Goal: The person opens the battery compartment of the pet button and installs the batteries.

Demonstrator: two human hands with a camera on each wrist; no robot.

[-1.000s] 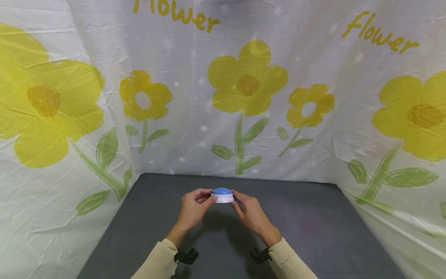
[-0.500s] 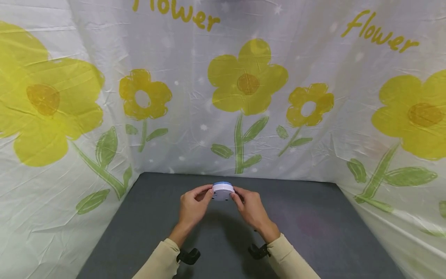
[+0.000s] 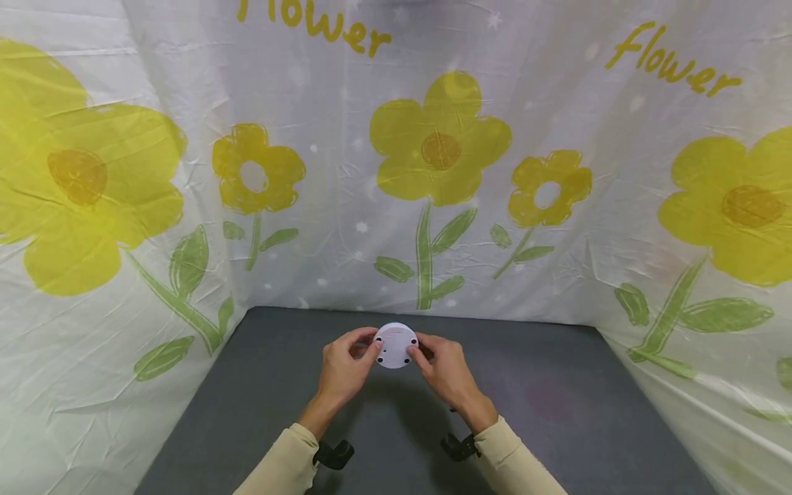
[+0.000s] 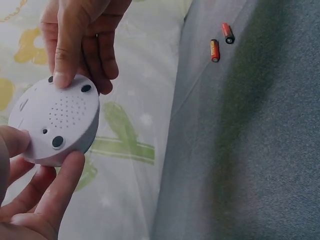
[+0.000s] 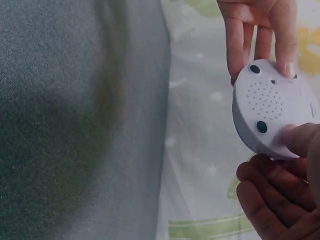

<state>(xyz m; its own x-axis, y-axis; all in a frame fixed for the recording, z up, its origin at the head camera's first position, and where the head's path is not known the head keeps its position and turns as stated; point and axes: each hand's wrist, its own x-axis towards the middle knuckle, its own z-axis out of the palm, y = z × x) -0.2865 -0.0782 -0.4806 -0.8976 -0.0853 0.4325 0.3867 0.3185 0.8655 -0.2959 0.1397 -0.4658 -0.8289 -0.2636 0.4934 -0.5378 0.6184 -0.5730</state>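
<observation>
A round white push-button unit is held up over the grey table, its flat underside turned toward the head camera. My left hand pinches its left edge, thumb on the underside. From the other side my right hand grips the right edge in the same way. In the left wrist view the underside carries a patch of small speaker holes, black round feet and a small dark screw hole. The blue dome faces away and is hidden.
Two red batteries, one close to the other, lie on the table in the left wrist view. A white curtain printed with yellow flowers stands along the table's back and sides. Black wrist straps sit at both sleeves.
Both hands have tipped the button unit: its blue dome, facing up a second ago, has rolled away from the head camera, and the white underside has come into view.
</observation>
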